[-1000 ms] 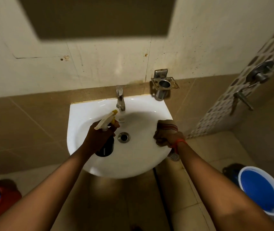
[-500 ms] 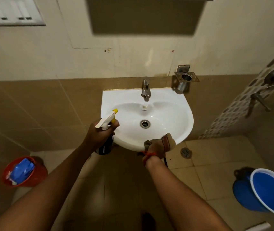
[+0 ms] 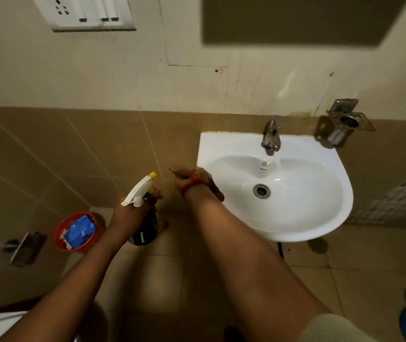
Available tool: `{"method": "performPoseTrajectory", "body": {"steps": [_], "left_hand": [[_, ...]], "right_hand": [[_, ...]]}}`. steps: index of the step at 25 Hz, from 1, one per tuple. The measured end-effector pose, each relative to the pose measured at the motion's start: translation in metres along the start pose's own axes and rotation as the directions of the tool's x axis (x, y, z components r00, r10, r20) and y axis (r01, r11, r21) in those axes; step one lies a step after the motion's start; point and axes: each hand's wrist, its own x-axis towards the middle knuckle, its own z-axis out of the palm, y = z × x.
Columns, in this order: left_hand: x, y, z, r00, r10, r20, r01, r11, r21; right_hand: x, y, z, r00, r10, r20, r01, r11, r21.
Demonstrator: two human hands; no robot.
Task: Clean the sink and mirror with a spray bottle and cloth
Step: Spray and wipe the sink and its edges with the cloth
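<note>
Grip check first. Found left hand [image 3: 132,213] wrapped round the neck of a dark plastic spray bottle with white trigger head and yellow nozzle [image 3: 140,193], fingers curled tight, spout aimed beyond the fingertips at brown wall tiles, not at the basin. Found right hand [image 3: 192,180] bunched on a crumpled brown cloth [image 3: 216,192], pressed against the left rim of the white ceramic wall-hung sink [image 3: 295,225]. Could not tell exact lay of those fingers through blur. Noted chrome tap [image 3: 271,138] well beyond the right fingertips. Saw no mirror glass.

Judged risks from here:
- wasting cleaner on the tiles by triggering at this aim;
- dropping the loose cloth tail, trailing behind the wrist, through a slack pinch;
- skidding off the rounded rim by pressing too near its edge.
</note>
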Motion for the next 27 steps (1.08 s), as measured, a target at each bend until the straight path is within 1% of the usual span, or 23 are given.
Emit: {"method": "performPoseTrajectory", "body": {"steps": [1,2,3,4,5,6,7,8,9,10,11,12,13,14,15,16,17,19,21,23,25,26,27], "left_hand": [[0.006,-0.008,-0.003,1.0,-0.007,-0.008,0.007,1.0,-0.026],[0.011,-0.016,-0.005,1.0,0.0,-0.014,0.0,1.0,-0.025],[0.016,-0.021,-0.007,1.0,0.006,-0.027,-0.006,1.0,-0.01],[0.02,-0.027,-0.008,0.999,0.006,-0.042,-0.006,1.0,0.007],[0.024,-0.031,-0.008,0.999,-0.009,-0.05,0.009,1.0,0.01],[0.028,-0.032,-0.008,0.998,-0.026,-0.058,0.027,1.0,0.002],[0.033,-0.03,-0.007,0.997,-0.032,-0.067,0.031,0.999,-0.006],[0.037,-0.028,-0.006,0.997,-0.025,-0.07,0.024,1.0,-0.011],[0.041,-0.024,-0.003,0.998,-0.016,-0.067,0.015,1.0,-0.01],[0.044,-0.021,0.0,0.998,-0.009,-0.06,0.009,1.0,-0.006],[0.048,-0.02,0.005,0.998,-0.009,-0.056,0.009,1.0,-0.001],[0.052,-0.02,0.01,0.998,-0.012,-0.054,0.012,1.0,0.003],[0.057,-0.019,0.014,0.999,-0.012,-0.047,0.013,1.0,0.008],[0.062,-0.019,0.018,0.999,-0.014,-0.044,0.014,1.0,0.009],[0.067,-0.019,0.022,0.999,-0.023,-0.045,0.024,1.0,0.009],[0.072,-0.02,0.025,0.998,-0.035,-0.047,0.036,0.999,0.013],[0.077,-0.02,0.027,0.998,-0.038,-0.049,0.04,0.999,0.029],[0.082,-0.019,0.028,0.999,-0.027,-0.046,0.028,0.999,0.029],[0.088,-0.016,0.032,0.999,0.001,-0.04,0.0,1.0,0.015],[0.094,-0.018,0.036,1.0,0.007,-0.028,-0.007,1.0,0.005],[0.098,-0.016,0.04,1.0,0.001,-0.031,-0.001,1.0,-0.017],[0.1,-0.016,0.041,0.999,-0.008,-0.034,0.007,1.0,-0.014],[0.102,-0.013,0.042,0.999,-0.007,-0.041,0.007,1.0,0.003]], "right_hand": [[0.005,-0.008,-0.002,0.984,-0.11,0.14,0.088,0.984,0.158],[0.011,-0.02,-0.006,0.961,-0.215,0.175,0.154,0.939,0.308],[0.03,-0.031,-0.011,0.932,-0.324,0.164,0.24,0.888,0.391],[0.039,-0.045,-0.018,0.901,-0.427,0.074,0.392,0.876,0.281],[0.041,-0.055,-0.026,0.832,-0.554,-0.035,0.553,0.833,-0.014],[0.048,-0.059,-0.038,0.692,-0.72,-0.061,0.65,0.657,-0.383],[0.058,-0.057,-0.051,0.589,-0.807,0.042,0.593,0.397,-0.701],[0.058,-0.051,-0.065,0.567,-0.797,0.207,0.504,0.137,-0.853],[0.063,-0.036,-0.075,0.635,-0.7,0.328,0.437,-0.025,-0.899],[0.065,-0.018,-0.077,0.737,-0.546,0.398,0.402,-0.119,-0.908],[0.071,0.002,-0.074,0.806,-0.418,0.42,0.402,-0.135,-0.906],[0.076,0.021,-0.066,0.825,-0.386,0.413,0.405,-0.106,-0.908],[0.083,0.036,-0.058,0.803,-0.445,0.396,0.401,-0.089,-0.912],[0.094,0.042,-0.049,0.766,-0.52,0.377,0.377,-0.111,-0.919],[0.107,0.037,-0.044,0.749,-0.56,0.355,0.347,-0.126,-0.93],[0.122,0.022,-0.041,0.748,-0.57,0.34,0.33,-0.124,-0.936],[0.133,-0.002,-0.041,0.772,-0.547,0.324,0.317,-0.111,-0.942],[0.157,-0.046,-0.053,0.795,-0.541,0.274,0.286,-0.064,-0.956],[0.172,-0.077,-0.084,0.814,-0.535,0.225,0.245,-0.034,-0.969],[0.173,-0.083,-0.118,0.829,-0.529,0.182,0.205,-0.015,-0.979],[0.167,-0.077,-0.151,0.796,-0.599,0.084,0.122,0.022,-0.992],[0.164,-0.073,-0.163,0.764,-0.645,0.012,0.084,0.081,-0.993],[0.161,-0.07,-0.171,0.729,-0.682,-0.065,0.066,0.165,-0.984]]}}
